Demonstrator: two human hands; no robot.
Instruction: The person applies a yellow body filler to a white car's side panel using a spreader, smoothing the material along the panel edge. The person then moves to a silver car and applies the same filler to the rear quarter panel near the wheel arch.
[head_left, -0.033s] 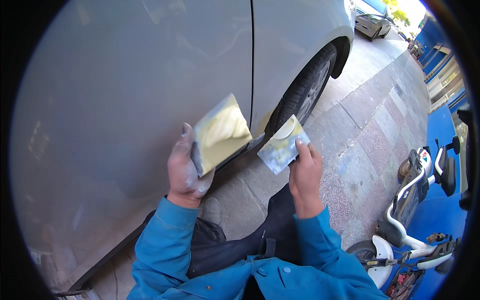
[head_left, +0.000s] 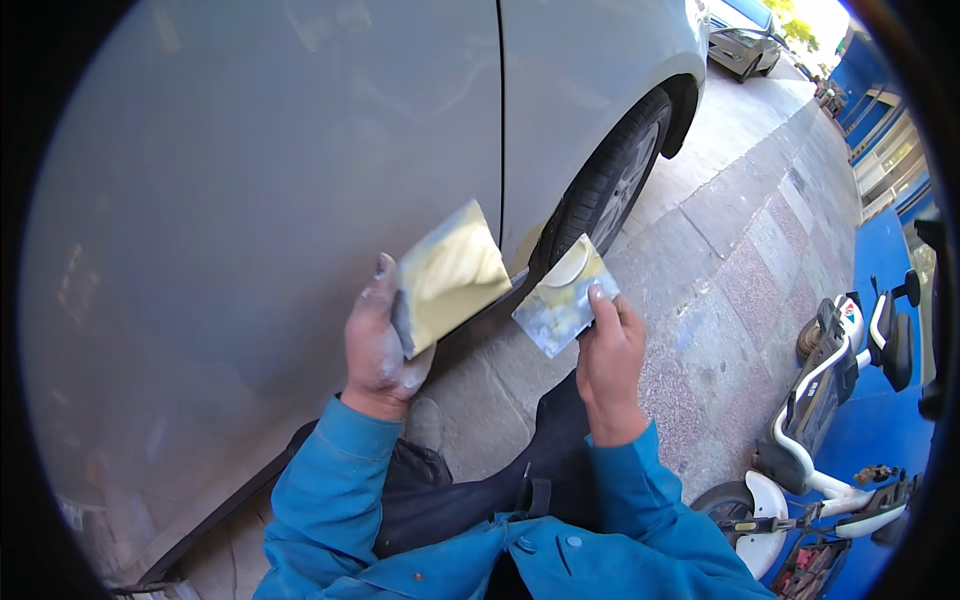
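Note:
My left hand [head_left: 372, 340], smeared with whitish residue, is closed under a flat square board [head_left: 404, 322]. Pale yellow putty [head_left: 455, 285] covers most of its upper face. My right hand [head_left: 612, 358] grips a thin rectangular putty spreader [head_left: 548, 318] by one edge, thumb on top. Yellowish and grey smears mark the spreader, and a pale curved band runs near its upper corner. A small gap separates the two tools. Both are held in front of a silver-grey car body panel [head_left: 280, 180] and touch nothing else that I can see.
Beyond my hands is the car's wheel [head_left: 615, 175]. Stone paving [head_left: 735, 330] stretches along the right side. A white and black scooter [head_left: 800, 430] stands at the lower right beside a blue wall [head_left: 875, 340]. Another car [head_left: 745, 42] is parked farther off.
My left hand and the putty board have shifted slightly right and down. The right hand with the spreader has dropped a little, its grip unchanged.

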